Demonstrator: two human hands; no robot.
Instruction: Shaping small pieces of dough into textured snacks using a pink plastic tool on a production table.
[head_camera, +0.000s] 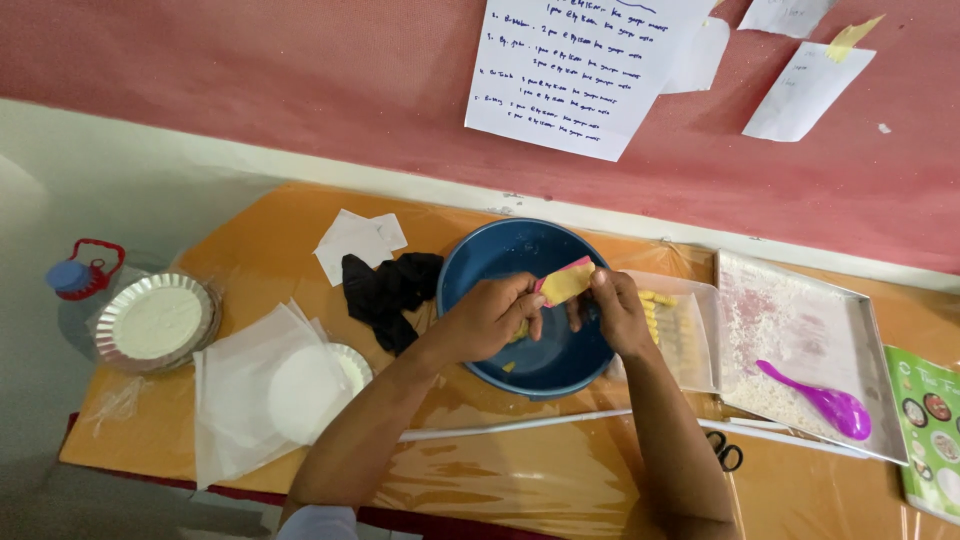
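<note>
Both my hands meet over a blue bowl on the orange table. My left hand and my right hand pinch a small flat yellow and pink piece between their fingertips, one hand at each end. A few yellow bits lie in the bowl's bottom. Just right of the bowl, a clear plastic container holds a row of yellow pieces.
A metal tray dusted with white crumbs holds a purple spoon. Black cloth, white paper sheets, foil pans, a water jug, scissors, a white rod and a green booklet lie around.
</note>
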